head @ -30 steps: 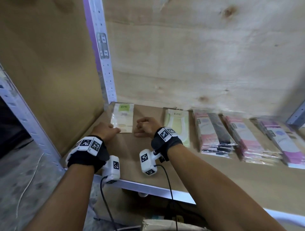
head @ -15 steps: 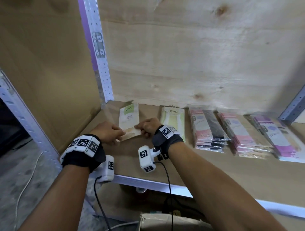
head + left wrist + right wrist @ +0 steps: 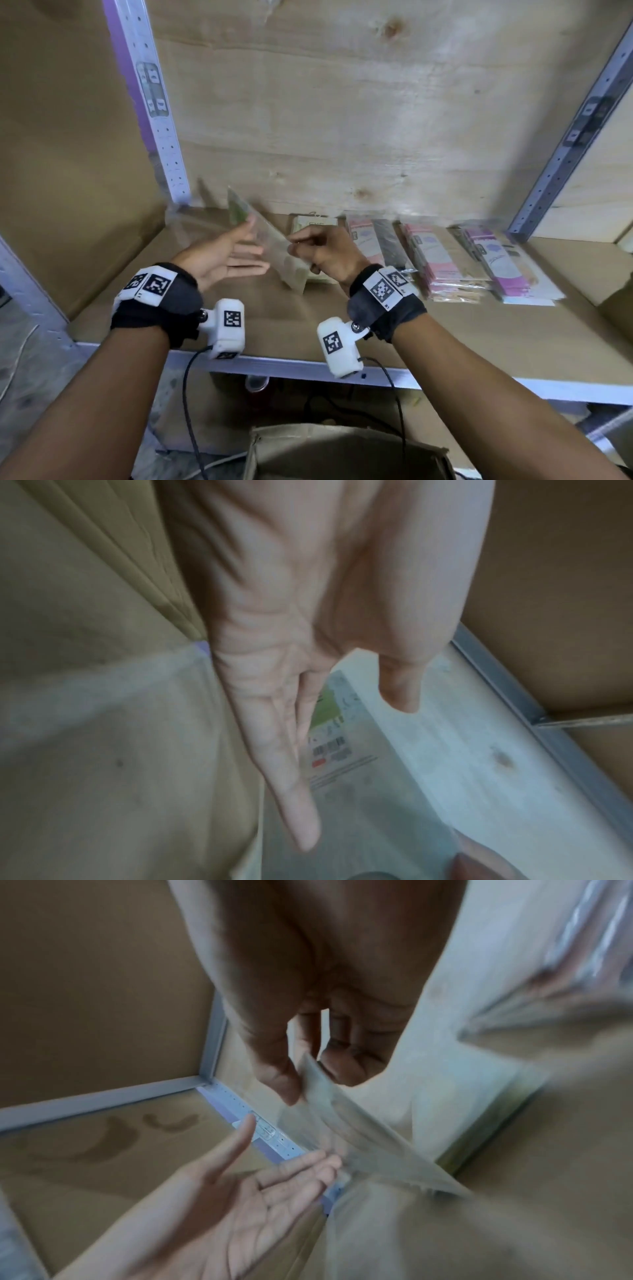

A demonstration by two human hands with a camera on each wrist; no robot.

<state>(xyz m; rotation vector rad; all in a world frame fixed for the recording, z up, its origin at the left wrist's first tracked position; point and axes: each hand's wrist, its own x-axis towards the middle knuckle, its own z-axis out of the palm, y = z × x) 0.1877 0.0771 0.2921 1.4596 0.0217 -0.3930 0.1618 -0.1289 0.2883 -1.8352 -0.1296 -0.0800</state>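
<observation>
Pinches the green-labelled packet [image 3: 270, 240] in the right hand [image 3: 325, 250], thumb and curled fingers clamped on an edge of its clear film. Holds it above the left part of the shelf board [image 3: 479, 335], just left of the cream packet stack [image 3: 313, 222]; cannot tell whether its low near corner touches anything. Stands it on edge rather than flat, long axis running from near right up to far left. Green label end points away and upward, toward the back corner by the perforated upright [image 3: 161, 137]. Blurred by motion in every view.

Spreads the left hand [image 3: 222, 253] beside it, palm turned toward the packet's face, fingers straight, gripping nothing; fingertips close to the film, contact uncertain. Farther right on the board, pink packets [image 3: 442, 263] and purple packets [image 3: 496, 260] in rows.

A second ago: flat on the board, long axis aimed straight at the back wall, both fists at its near end. Half a second ago: near end just lifting, both hands on it. Now raised, tipped onto its edge and swung leftward, left hand released and opened.
</observation>
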